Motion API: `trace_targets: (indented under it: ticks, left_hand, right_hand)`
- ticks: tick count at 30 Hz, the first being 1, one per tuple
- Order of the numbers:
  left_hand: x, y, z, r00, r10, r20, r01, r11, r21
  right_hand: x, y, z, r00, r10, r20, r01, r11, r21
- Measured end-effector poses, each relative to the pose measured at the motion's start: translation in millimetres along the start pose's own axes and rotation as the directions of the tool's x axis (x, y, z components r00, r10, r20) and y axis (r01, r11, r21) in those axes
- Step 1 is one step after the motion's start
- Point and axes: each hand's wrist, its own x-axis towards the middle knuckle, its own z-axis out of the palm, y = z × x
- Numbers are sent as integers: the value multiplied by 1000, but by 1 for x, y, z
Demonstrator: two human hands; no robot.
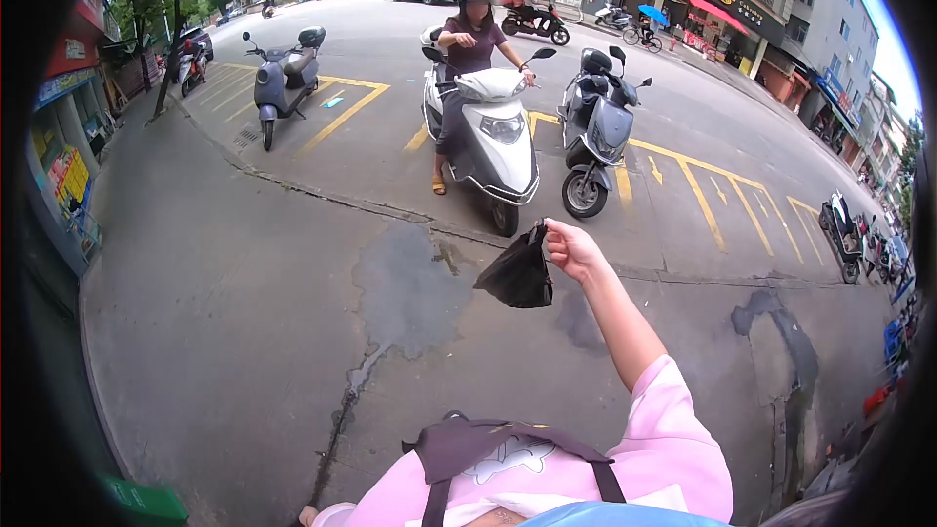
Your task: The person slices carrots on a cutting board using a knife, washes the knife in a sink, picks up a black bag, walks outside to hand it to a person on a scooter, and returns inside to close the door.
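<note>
My right hand [574,249] is stretched forward over the pavement, fingers pinched on the top of a black plastic bag [519,271]. The bag hangs down from the fingers, and what is inside it cannot be seen. Just beyond it, a person [476,49] in a dark top and helmet sits on a white scooter [498,127], one arm raised toward me. At the lower left edge only a sliver of my left hand [308,515] shows beyond a pink sleeve; its fingers are not visible.
Parked scooters stand on both sides of the rider, a grey one [597,122] at right and a blue-grey one [283,83] at left. A wet patch [410,288] darkens the pavement. A green box [146,501] sits at bottom left. The road lies behind.
</note>
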Motion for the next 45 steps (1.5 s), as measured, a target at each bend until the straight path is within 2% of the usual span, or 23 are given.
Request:
trace_targets:
  ticks: [3,4,6,8,9,11,14,16,17,18,19,20,21,23,25,27,28,31,33,35,37,41,45]
  left_hand:
    - [-74,169,183,946,193,260,-157,976,-153]
    - [-108,226,248,892,297,341,-281,955,-98]
    - [-180,349,380,630,599,494,-685,729,-11]
    - [-296,449,460,195,799,569,-942,314,-118]
    - [-364,493,487,71,822,566,-952,226,-209]
    - [-460,548,540,-74,852,517,-843,224,-489]
    - [-475,572,626,-16,907,421,-720,282,-634]
    - [-431,544,671,232,841,489,-795,453,-402]
    - [-417,528,675,371,730,574,-837,530,-133]
    - [-404,511,676,527,567,633,-763,643,60]
    - [-355,484,695,597,508,620,-717,684,130]
    - [-333,461,692,621,527,580,-712,689,136]
    - [-325,439,698,821,388,418,-481,865,141]
    - [-331,465,710,860,400,316,-471,861,193]
    - [-313,510,742,955,231,188,-242,970,37]
    - [-314,549,772,995,8,99,7,988,-152]
    - [-323,571,793,994,-21,107,39,984,-175]
    - [-363,655,870,944,92,316,-12,969,-248]
    - [-418,751,915,879,211,426,-158,975,-157]
    - [-430,833,959,711,514,480,-514,846,-143]
    - [-490,907,958,640,654,403,-599,753,-271]
    - [-534,934,959,701,685,199,-576,708,-410]
    - [-497,828,976,904,412,113,-338,851,-403]
  right_hand:
    - [128,-70,-22,1000,26,10,-27,995,101]
    - [169,-99,-29,999,36,-4,-35,994,105]
    - [261,-151,-49,998,55,27,-59,987,149]
    - [334,-196,-62,998,17,66,-22,997,77]
    - [384,-218,-74,989,27,143,-38,996,79]
    - [473,-250,-102,987,69,145,-84,991,100]
    - [588,-315,-116,983,40,182,-44,999,21]
    - [663,-354,-128,980,49,191,-54,998,21]
    - [701,-374,-132,979,84,185,-90,996,24]
    - [741,-394,-136,977,114,182,-120,993,23]
    - [789,-413,-141,981,103,166,-103,995,-13]
    - [826,-431,-143,979,107,174,-105,994,-17]
    - [860,-447,-145,980,78,181,-74,997,-29]
    - [934,-467,-160,978,64,201,-56,997,-45]
    - [1006,-489,-174,972,92,215,-86,996,-37]
    - [1071,-505,-180,971,108,211,-102,994,-38]
    - [1101,-513,-181,979,96,179,-89,995,-50]
    - [1178,-540,-178,979,133,155,-118,988,-101]
    - [1216,-552,-182,979,129,156,-110,986,-122]
    - [1259,-568,-193,970,157,186,-133,982,-135]
    - [1286,-575,-195,969,158,189,-128,978,-162]
    - [1318,-587,-194,961,135,243,-75,967,-242]
    - [1331,-592,-183,945,89,315,2,961,-276]
